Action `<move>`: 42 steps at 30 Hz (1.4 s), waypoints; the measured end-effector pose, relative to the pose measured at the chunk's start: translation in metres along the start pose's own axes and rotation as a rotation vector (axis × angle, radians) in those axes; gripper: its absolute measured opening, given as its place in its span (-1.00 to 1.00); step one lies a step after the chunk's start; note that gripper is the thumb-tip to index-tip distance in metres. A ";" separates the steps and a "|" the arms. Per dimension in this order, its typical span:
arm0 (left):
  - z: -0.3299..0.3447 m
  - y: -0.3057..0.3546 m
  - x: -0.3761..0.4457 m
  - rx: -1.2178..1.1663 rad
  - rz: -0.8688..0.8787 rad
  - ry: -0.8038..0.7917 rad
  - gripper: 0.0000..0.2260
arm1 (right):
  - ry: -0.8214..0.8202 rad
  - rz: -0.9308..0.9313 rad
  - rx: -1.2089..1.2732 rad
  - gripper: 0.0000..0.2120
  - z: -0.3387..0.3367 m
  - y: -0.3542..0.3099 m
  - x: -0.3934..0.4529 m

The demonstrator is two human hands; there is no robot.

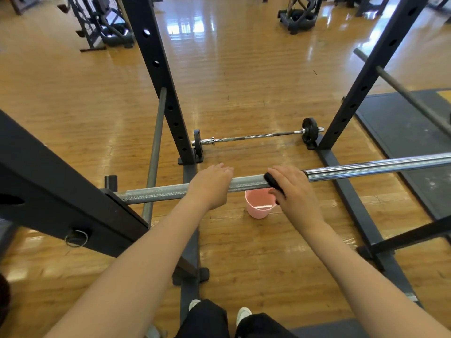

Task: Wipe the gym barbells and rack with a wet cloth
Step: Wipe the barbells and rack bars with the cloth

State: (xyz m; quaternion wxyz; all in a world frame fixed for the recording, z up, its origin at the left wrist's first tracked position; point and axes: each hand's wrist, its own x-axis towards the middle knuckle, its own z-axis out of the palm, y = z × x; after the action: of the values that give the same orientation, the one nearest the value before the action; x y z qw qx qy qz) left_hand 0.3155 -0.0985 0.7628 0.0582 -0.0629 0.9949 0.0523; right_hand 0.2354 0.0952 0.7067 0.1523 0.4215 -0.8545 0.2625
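on the barbell (244,182), right hand (296,191) presses black cloth (272,182)

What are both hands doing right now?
Left hand: open, resting on the barbell.
Right hand: holding a dark cloth against the barbell.

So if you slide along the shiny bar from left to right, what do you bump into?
Black rack arm → rough grey part of the bar → left hand → black cloth under the right hand → shiny chrome sleeve.
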 end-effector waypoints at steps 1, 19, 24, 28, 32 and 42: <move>0.000 0.000 0.000 -0.001 -0.002 0.002 -0.44 | 0.039 -0.005 0.019 -0.63 -0.002 0.005 -0.002; 0.001 0.002 -0.001 -0.017 -0.006 0.032 -0.51 | 0.216 0.006 0.003 -0.70 0.009 -0.011 0.003; 0.003 0.002 0.001 0.007 0.001 0.056 -0.49 | 0.231 0.014 0.020 -0.71 0.041 -0.054 0.011; 0.002 0.004 -0.001 0.002 -0.012 0.050 -0.47 | 0.186 -0.186 -0.008 -0.72 0.034 -0.029 0.010; 0.002 0.003 -0.001 -0.004 -0.017 0.059 -0.47 | 0.270 -0.124 0.036 -0.78 0.026 -0.010 0.007; 0.007 0.001 -0.001 0.032 0.004 0.100 -0.53 | 0.121 0.077 0.134 -0.53 0.023 -0.040 0.018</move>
State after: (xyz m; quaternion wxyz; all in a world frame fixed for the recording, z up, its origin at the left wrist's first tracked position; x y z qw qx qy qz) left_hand 0.3170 -0.0970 0.7563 0.0094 -0.0625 0.9974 0.0333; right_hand 0.2560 0.0502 0.7098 0.1649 0.3811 -0.8398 0.3497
